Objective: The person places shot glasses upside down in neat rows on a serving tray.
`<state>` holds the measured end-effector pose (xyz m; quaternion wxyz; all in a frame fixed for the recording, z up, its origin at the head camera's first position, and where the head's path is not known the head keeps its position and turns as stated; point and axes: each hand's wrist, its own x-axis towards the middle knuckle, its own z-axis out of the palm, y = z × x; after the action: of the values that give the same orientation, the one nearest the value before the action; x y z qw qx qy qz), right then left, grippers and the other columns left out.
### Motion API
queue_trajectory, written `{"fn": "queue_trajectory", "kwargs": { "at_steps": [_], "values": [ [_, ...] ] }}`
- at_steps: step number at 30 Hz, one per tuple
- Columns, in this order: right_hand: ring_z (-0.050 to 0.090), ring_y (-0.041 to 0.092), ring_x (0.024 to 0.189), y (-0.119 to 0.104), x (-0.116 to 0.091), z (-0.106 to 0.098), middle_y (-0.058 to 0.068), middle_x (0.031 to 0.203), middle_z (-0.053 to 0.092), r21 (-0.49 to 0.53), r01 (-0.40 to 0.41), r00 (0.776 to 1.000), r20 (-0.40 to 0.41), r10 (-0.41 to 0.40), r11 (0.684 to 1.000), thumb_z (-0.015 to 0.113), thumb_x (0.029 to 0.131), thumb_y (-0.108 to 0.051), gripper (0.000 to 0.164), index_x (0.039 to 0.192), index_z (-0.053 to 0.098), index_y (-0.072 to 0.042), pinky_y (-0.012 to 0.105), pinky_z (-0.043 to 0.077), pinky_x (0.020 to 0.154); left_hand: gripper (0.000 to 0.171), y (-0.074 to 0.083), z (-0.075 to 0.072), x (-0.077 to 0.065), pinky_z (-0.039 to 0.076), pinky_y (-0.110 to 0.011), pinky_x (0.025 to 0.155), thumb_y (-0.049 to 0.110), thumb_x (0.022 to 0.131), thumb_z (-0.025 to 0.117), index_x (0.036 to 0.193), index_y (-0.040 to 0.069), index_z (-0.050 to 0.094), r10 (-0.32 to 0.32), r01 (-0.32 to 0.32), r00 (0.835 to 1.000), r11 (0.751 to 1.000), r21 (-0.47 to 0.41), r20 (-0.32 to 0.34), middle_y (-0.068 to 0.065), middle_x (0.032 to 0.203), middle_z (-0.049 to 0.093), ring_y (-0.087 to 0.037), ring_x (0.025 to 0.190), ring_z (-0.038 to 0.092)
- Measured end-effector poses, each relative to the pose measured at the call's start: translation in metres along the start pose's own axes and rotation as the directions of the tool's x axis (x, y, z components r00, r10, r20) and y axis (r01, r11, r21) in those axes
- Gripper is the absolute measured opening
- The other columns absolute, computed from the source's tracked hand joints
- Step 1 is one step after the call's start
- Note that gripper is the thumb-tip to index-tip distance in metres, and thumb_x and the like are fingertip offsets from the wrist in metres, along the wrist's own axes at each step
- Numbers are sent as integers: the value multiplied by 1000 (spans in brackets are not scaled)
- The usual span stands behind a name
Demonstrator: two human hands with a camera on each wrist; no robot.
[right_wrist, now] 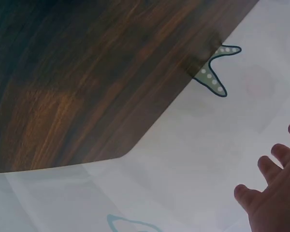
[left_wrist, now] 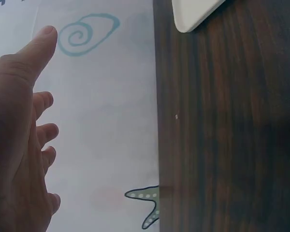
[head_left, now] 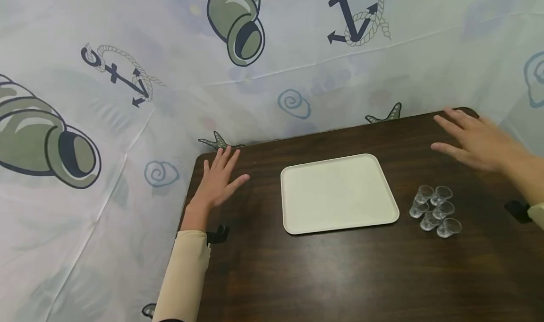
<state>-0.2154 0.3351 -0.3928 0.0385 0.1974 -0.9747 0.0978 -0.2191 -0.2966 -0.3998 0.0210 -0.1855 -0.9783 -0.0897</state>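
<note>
Both hands are raised over the table with nothing in them. In the head view the left hand [head_left: 215,182] is above the table's far left corner, fingers spread; the left wrist view shows the same hand [left_wrist: 19,130] from its thumb side. Toward the far right corner is the right hand [head_left: 480,138], its fingers extended; part of this hand [right_wrist: 278,193] shows in the right wrist view. Between them lies a white rectangular tray [head_left: 340,194], bare on top. Right of the tray, nearest the right hand, several small clear glasses [head_left: 443,210] stand grouped closely together.
A dark wood-grain table [head_left: 331,279] carries the tray and glasses. Behind it and along its left side hangs a pale curtain [head_left: 263,105] printed with shells, anchors and starfish. Black straps [head_left: 218,234] are worn at the wrists.
</note>
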Motion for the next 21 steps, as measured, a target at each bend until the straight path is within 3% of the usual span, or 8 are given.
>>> {"fn": "queue_trajectory", "kwargs": {
  "at_steps": [6, 13, 16, 21],
  "values": [
    [24, 57, 135, -1, -9, 6, 27, 160, 10, 76, -13, 998, 57, 9, 997, 50, 102, -42, 76, 159, 13, -9, 69, 13, 107, 79, 6, 23, -5, 1, -69, 110, 64, 96, 42, 159, 28, 11, 30, -29, 999, 999, -42, 16, -3, 165, 5, -25, 150, -4],
    [22, 60, 134, -1, -23, 19, 31, 158, 10, 183, -94, 972, 227, 51, 979, 46, 104, -38, 69, 156, 19, -2, 73, 24, 97, 82, 17, 64, -17, 3, -67, 111, 67, 94, 46, 159, 33, 9, 77, -64, 993, 988, -139, 86, 1, 164, 8, -25, 150, 2],
    [27, 59, 132, 1, -31, 28, 34, 152, 21, 225, -96, 963, 268, 34, 970, 50, 104, -24, 60, 152, 27, 2, 73, 28, 96, 87, 23, 79, -23, 4, -67, 112, 70, 90, 49, 159, 32, 11, 83, -62, 989, 984, -164, 123, 0, 164, 10, -27, 150, 6],
    [43, 59, 120, 4, -50, 43, 36, 137, 46, 265, -97, 959, 283, 19, 959, 63, 92, -3, 53, 142, 45, 4, 67, 40, 89, 95, 34, 102, -28, 11, -68, 110, 74, 85, 53, 159, 29, 15, 104, -78, 984, 982, -170, 147, -4, 163, 16, -29, 150, 10]
  ]
}}
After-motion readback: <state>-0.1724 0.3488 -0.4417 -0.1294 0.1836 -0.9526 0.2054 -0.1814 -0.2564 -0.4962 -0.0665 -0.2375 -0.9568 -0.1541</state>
